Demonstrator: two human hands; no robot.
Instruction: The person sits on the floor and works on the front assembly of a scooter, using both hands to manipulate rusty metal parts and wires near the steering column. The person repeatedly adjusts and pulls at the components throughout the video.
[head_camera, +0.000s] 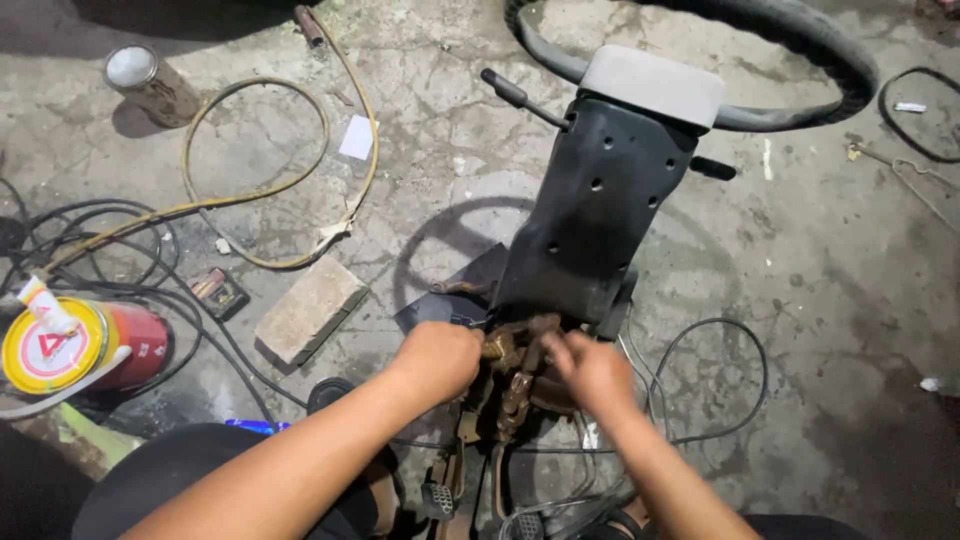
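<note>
A black steering column housing (590, 220) with a grey steering wheel (700, 60) stands on the concrete floor in front of me. At its lower end is a rusty brown bracket and linkage (520, 370), with pedals (440, 495) below. My left hand (440, 355) is closed on the left side of the rusty bracket. My right hand (590, 370) rests on the bracket's right side with its fingers curled against the metal; it is blurred. What lies between the fingers is hidden.
A yellowish hose (270, 170) loops on the floor at left, beside black cables (120, 250). A red can with a yellow lid (70, 345), a brick (310, 308), a tin (150, 82) and a white paper scrap (357, 137) lie around. A black wire (720, 380) loops at right.
</note>
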